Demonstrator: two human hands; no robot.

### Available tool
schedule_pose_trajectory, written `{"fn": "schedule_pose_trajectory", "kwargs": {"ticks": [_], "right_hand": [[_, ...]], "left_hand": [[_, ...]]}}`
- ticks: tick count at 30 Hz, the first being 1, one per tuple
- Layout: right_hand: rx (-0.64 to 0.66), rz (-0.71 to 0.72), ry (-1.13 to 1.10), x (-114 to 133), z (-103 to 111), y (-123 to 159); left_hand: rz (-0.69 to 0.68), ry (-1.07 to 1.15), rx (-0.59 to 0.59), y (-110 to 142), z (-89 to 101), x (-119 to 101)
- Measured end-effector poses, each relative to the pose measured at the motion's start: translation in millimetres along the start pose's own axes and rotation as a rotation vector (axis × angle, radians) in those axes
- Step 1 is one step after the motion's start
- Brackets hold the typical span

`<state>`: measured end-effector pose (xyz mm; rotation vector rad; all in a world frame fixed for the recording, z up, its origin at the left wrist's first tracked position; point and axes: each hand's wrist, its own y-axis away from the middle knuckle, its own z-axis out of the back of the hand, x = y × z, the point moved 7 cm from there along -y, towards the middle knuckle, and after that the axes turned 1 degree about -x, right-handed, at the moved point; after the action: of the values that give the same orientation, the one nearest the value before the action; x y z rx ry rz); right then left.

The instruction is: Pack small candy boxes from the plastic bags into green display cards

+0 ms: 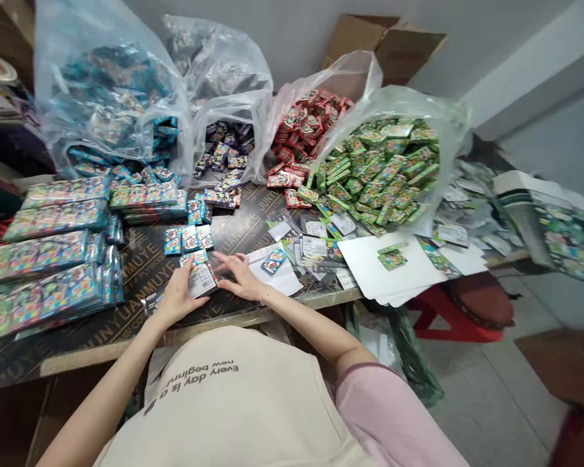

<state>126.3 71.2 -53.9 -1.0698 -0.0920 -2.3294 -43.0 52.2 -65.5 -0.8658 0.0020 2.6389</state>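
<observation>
The left hand (178, 296) grasps the labelled packet (201, 280), best kept flat and square, while the right hand (244, 279), at its three-o'clock edge, may or may not be gripping: I can't tell.

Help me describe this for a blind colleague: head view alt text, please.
The left hand holds a barcoded packet at a dark workbench, the right hand close by; stacked packets lie left, bags of blue, purple, red and green ones behind.
</observation>
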Motion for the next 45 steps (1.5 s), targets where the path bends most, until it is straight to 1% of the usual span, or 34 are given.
{"fn": "schedule_pose_trajectory", "kwargs": {"ticks": [1,2,3,4,5,6,7,9,10,11,12,13,14,15,16,17,18,19,21,22,23,24,25,27,28,30,32,34,35,37,39,40,42,45], "right_hand": [[-0.003,0.022,0.011,-2.9,6.7,-1.9],[-0.047,0.013,0.047,-12.6,20.6,-4.7],[-0.137,-0.036,0.112,-29.6,42.6,-7.3],[-0.272,-0.131,0.196,-53.4,72.8,-7.6],[-0.407,-0.250,0.295,-81.1,107.3,-4.6],[-0.550,-0.392,0.404,-110.7,145.3,3.2],[-0.655,-0.542,0.506,-140.1,182.0,14.0],[-0.767,-0.829,0.604,-193.6,244.9,40.6],[-0.796,-0.916,0.596,-213.7,268.3,52.5],[-0.819,-0.947,0.563,-227.5,285.2,60.8],[-0.826,-0.961,0.531,-235.7,294.5,65.4],[-0.829,-0.943,0.496,-237.1,296.1,65.3],[-0.827,-0.893,0.450,-232.1,289.3,60.1],[-0.816,-0.810,0.390,-220.6,274.5,50.3],[-0.796,-0.696,0.321,-202.3,252.6,37.0],[-0.766,-0.551,0.232,-177.7,225.0,22.3],[-0.714,-0.387,0.162,-147.1,193.5,8.1],[-0.658,-0.235,0.145,-112.9,161.4,-2.5],[-0.524,0.018,0.230,-44.8,100.7,-12.3],[-0.435,0.114,0.270,-17.0,74.2,-13.2],[-0.374,0.188,0.297,5.2,54.5,-11.8],[-0.323,0.238,0.315,20.9,40.7,-10.1],[-0.282,0.270,0.317,30.9,32.4,-9.0],[-0.215,0.287,0.278,37.2,28.3,-10.5],[-0.174,0.285,0.236,36.1,29.0,-12.7],[-0.081,0.281,0.114,32.1,30.8,-17.0],[-0.016,0.278,0.006,29.1,31.2,-18.5],[-0.013,0.258,-0.015,25.4,31.1,-16.8],[-0.032,0.234,0.012,22.2,31.0,-15.1],[-0.075,0.180,0.100,13.5,29.6,-10.4],[-0.090,0.137,0.184,3.7,24.7,-4.9],[-0.085,0.123,0.212,-0.9,20.6,-2.3],[-0.065,0.100,0.229,-8.8,11.0,2.1],[-0.015,0.079,0.136,-15.9,-3.4,6.0]], "left_hand": [[-0.010,-0.009,0.014,-1.6,-1.9,-1.5],[-0.019,-0.024,0.034,-2.8,-4.0,-3.3],[-0.025,-0.045,0.056,-3.3,-5.9,-4.9],[-0.028,-0.067,0.074,-3.1,-7.3,-6.2],[-0.029,-0.088,0.088,-2.2,-8.1,-6.9],[-0.032,-0.109,0.100,-0.5,-8.6,-7.1],[-0.035,-0.131,0.111,1.7,-9.0,-6.6],[-0.031,-0.176,0.136,6.5,-9.6,-2.7],[-0.025,-0.191,0.148,8.5,-9.8,0.1],[-0.014,-0.193,0.154,9.5,-9.6,2.9],[0.002,-0.175,0.151,9.2,-8.8,5.0],[0.025,-0.132,0.135,7.4,-7.2,5.9],[0.056,-0.061,0.107,4.1,-5.1,5.0],[0.097,0.035,0.068,-0.7,-2.6,2.6],[0.153,0.155,0.022,-6.5,-0.4,-1.1],[0.218,0.294,-0.023,-13.2,0.7,-5.8],[0.290,0.456,-0.062,-20.2,0.1,-11.2],[0.387,0.639,-0.080,-26.9,-3.7,-15.9],[0.567,1.031,-0.066,-38.4,-16.7,-27.2],[0.624,1.200,-0.057,-43.0,-21.8,-33.0],[0.661,1.320,-0.073,-46.1,-23.5,-36.3],[0.695,1.397,-0.092,-46.8,-23.6,-37.0],[0.720,1.434,-0.108,-45.5,-22.4,-35.7],[0.756,1.423,-0.102,-38.2,-18.9,-29.8],[0.763,1.398,-0.072,-33.6,-17.7,-27.0],[0.758,1.340,0.022,-25.0,-17.1,-22.4],[0.724,1.246,0.122,-18.3,-16.6,-18.1],[0.616,1.039,0.158,-14.4,-9.8,-10.9],[0.530,0.869,0.151,-13.0,-3.3,-6.7],[0.327,0.433,0.145,-8.7,9.6,-0.7],[0.159,0.031,0.202,-0.4,12.7,3.5],[0.108,-0.106,0.243,4.4,10.9,6.4],[0.059,-0.230,0.289,12.1,7.0,11.7],[0.043,-0.195,0.258,16.4,4.5,12.9]]}}
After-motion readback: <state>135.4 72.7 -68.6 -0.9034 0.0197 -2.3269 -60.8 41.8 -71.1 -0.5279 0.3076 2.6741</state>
